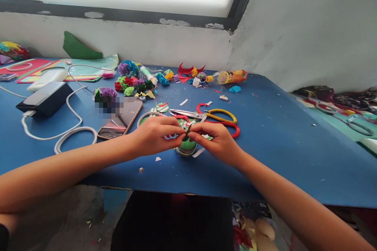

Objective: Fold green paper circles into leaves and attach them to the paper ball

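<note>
My left hand and my right hand meet fingertip to fingertip over the blue table. Between them they pinch a small dark green piece, perhaps paper or felt; the fingers cover part of it. Just below the fingertips is a round thing with a green top, partly hidden by the hands. Scissors with one yellow and one red handle lie right behind my fingers, blades pointing left. Green-and-white striped scraps and red cuttings are scattered around the blades.
To the left lie a phone, a dark box-shaped device and a looping white cable. Crumpled colourful paper balls, a glue stick and a plastic bottle sit toward the back wall.
</note>
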Tool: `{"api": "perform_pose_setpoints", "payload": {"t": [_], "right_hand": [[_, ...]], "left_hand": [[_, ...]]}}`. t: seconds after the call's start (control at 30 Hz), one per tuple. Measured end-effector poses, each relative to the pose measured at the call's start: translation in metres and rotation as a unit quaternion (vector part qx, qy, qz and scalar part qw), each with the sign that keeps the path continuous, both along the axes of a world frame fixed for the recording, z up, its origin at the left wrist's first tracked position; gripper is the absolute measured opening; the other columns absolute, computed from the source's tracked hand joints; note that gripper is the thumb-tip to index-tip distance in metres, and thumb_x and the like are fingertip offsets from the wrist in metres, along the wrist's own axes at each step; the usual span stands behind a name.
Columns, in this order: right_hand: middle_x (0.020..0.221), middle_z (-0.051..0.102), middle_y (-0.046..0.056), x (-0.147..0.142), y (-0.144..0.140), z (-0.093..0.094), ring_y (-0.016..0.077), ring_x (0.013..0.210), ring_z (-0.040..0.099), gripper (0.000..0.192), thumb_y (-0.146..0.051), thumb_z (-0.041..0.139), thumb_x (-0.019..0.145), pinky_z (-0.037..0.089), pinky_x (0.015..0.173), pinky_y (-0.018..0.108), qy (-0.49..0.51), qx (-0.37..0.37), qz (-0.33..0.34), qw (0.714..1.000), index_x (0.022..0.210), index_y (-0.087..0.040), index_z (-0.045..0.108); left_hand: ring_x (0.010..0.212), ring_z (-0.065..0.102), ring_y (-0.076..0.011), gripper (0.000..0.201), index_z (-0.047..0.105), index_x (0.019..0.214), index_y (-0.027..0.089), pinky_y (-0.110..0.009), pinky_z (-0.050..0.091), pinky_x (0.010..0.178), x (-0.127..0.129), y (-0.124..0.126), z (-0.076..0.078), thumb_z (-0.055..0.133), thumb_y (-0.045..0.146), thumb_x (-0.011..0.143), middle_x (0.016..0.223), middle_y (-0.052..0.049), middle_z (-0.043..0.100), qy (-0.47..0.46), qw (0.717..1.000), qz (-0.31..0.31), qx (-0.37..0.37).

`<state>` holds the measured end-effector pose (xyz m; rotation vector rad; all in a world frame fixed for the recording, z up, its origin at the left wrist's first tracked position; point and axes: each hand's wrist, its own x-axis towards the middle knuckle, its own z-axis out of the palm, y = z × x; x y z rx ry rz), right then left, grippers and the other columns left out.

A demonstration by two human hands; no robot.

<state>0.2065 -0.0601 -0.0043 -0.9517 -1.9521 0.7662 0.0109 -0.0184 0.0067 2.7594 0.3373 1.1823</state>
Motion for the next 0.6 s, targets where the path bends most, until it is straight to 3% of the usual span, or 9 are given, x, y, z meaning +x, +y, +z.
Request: {"api": "perform_pose_setpoints", "payload": {"t": [0.17,0.6], "right_hand": [[0.074,0.064,0.001,0.0009,0.0002,0.0001,0.0088,0.067,0.057,0.011,-0.024,0.055,0.083,0.046,0.062,0.018,-0.006,0.009,0.004,1.000,0.083,-0.016,0.063],[0.075,0.064,0.001,0.0013,-0.0003,0.0014,0.0088,0.067,0.057,0.011,-0.024,0.055,0.082,0.047,0.061,0.018,0.013,-0.012,0.006,1.000,0.083,-0.015,0.063]], "left_hand": [[0.056,0.056,-0.0088,0.008,0.066,0.078,0.010,-0.019,0.047,0.052,-0.0004,0.0019,-0.0002,0.060,0.014,0.076,0.067,-0.006,0.063,0.005,1.000,-0.009,-0.003],[0.060,0.053,-0.0053,0.009,0.064,0.080,0.011,-0.012,0.048,0.051,0.0013,-0.0021,0.0057,0.056,0.012,0.077,0.071,-0.004,0.060,0.013,0.992,-0.008,-0.123]]}}
